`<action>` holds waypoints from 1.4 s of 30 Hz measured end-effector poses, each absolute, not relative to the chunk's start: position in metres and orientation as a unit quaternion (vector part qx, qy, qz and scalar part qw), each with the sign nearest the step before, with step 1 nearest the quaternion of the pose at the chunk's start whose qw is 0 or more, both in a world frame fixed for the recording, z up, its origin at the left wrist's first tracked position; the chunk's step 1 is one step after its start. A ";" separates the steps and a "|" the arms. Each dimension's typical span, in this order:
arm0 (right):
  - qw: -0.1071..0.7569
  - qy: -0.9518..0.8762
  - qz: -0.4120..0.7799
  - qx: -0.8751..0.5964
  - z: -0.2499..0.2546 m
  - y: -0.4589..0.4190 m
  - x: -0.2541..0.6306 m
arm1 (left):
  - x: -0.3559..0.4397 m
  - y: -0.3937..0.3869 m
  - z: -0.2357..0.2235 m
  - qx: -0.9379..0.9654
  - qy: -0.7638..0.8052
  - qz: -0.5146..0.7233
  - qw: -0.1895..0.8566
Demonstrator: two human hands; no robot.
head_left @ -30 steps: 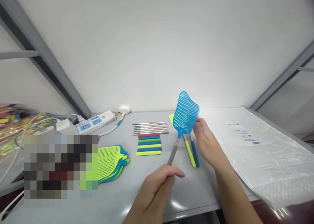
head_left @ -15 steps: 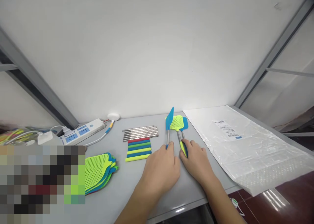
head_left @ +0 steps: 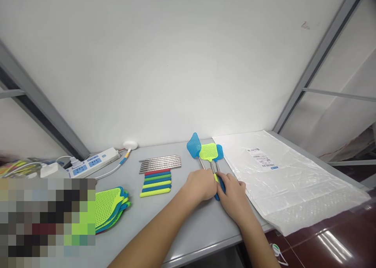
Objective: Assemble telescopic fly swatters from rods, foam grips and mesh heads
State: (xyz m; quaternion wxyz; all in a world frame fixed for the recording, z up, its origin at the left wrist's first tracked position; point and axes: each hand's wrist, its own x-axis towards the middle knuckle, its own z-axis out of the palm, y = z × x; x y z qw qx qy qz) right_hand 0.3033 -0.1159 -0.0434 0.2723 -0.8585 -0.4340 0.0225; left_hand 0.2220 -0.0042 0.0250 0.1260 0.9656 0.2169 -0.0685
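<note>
My left hand (head_left: 202,185) is closed around the handle of a blue fly swatter (head_left: 194,145); the handle's end shows below the fist. Its mesh head now faces me, tilted to the left. Beside it lies a lime-green fly swatter (head_left: 208,152), overlapping another blue fly swatter (head_left: 219,153) on its right. My right hand (head_left: 233,195) is closed, with fingers on the handles of these two. Both hands are side by side, low over the table, and part of the handles is hidden under them.
Left of my hands lie several metal rods (head_left: 160,164) and a row of coloured handle tubes (head_left: 156,184). A stack of mesh swatter heads (head_left: 108,205) sits further left, near a power strip (head_left: 94,161). A white plastic mailer (head_left: 282,182) covers the right side of the grey table (head_left: 199,232).
The blue swatter in my left hand has turned from edge-on to face me, leaning left. My left hand has moved right, up against my right hand. The view has shifted slightly.
</note>
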 end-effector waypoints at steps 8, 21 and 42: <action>0.284 -0.428 0.018 -0.858 -0.045 -0.115 0.301 | 0.201 0.007 0.009 0.980 0.149 -0.016 0.133; 0.270 -0.452 0.009 -0.850 -0.046 -0.114 0.301 | 0.189 -0.001 -0.009 0.984 0.107 0.047 0.133; 0.379 -0.417 0.049 -0.825 -0.048 -0.118 0.306 | 0.167 0.006 -0.011 0.972 0.129 0.119 0.159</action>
